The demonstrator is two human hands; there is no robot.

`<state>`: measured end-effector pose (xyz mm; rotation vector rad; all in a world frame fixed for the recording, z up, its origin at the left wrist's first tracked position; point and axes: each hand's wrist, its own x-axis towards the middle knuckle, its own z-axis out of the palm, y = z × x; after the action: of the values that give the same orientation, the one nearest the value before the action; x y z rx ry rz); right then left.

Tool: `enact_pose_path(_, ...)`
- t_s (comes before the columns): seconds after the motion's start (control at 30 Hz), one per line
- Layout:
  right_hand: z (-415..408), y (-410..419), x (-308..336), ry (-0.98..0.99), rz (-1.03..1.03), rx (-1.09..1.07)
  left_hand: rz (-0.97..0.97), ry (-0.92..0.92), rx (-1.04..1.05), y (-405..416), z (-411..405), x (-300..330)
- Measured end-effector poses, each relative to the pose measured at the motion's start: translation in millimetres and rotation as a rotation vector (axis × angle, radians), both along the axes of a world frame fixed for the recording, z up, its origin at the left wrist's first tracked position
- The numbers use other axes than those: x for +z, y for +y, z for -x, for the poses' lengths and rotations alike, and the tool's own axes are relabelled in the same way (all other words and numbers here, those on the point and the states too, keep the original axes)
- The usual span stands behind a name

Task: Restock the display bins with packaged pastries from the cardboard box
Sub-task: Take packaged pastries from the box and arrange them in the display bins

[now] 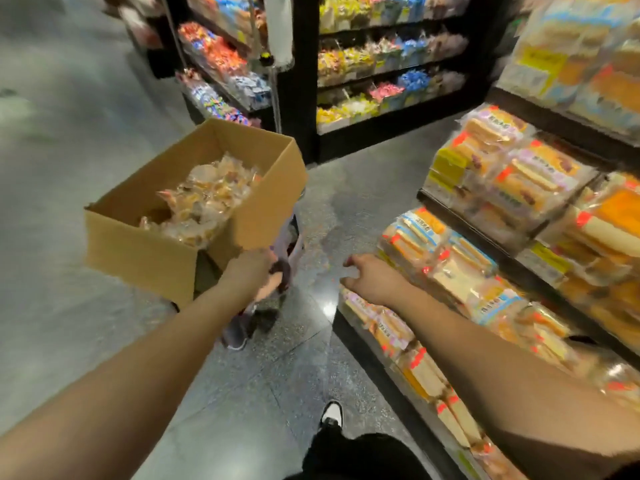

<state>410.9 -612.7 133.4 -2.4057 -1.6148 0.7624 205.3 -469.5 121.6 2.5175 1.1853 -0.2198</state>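
Dark trouser leg [360,455] and a black-and-white shoe [330,414] sit closest, standing on the speckled grey floor [294,358] beside the low display bins [450,341]. Both bare forearms stretch forward from the bottom corners. Left hand [249,271] meets the near corner of the open cardboard box [145,251]; its knuckles face up and the fingers go out of sight against or under the box edge, so whether that grip is curled round the cardboard or only pressed to it I cannot tell. Clear-wrapped packaged pastries [204,202] lie heaped inside the box, which appears to ride on a cart whose lower part is blurred. Right hand [370,275] hangs palm down just above the front corner of the lowest bin, fingers loosely spread and bent, pinching nothing. Those tiered bins already hold rows of wrapped sandwich cakes [519,181], and candy shelves [388,81] stand further back. My judgement is that the box is being brought alongside the bins before any unloading begins. To do this well, steady the box low at its corner so it does not tip, bring it close to the bin to be filled, and keep the free hand clear of the packets already stacked.
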Motion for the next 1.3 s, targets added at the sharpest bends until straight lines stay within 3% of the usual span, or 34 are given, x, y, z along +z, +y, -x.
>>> enact_pose_path(0.37,84.0,203.6,-54.7,0.158,0.056,0.289,0.069,-0.102,0.364,133.3,95.7,-23.0)
enact_pose_path(0.7,66.0,367.2,-63.7,0.089,0.122,0.221,0.118,-0.101,0.546,290.4,102.4,-40.7)
enact_pose_path(1.07,85.0,477.7,-106.1,-0.004,0.174,0.154,0.082,0.043,0.358,437.1,83.1,-96.6)
enact_pose_path(1.3,117.2,526.9,-138.9,-0.023,0.411,-0.148,0.060,0.121,0.165,521.2,56.1,-134.4)
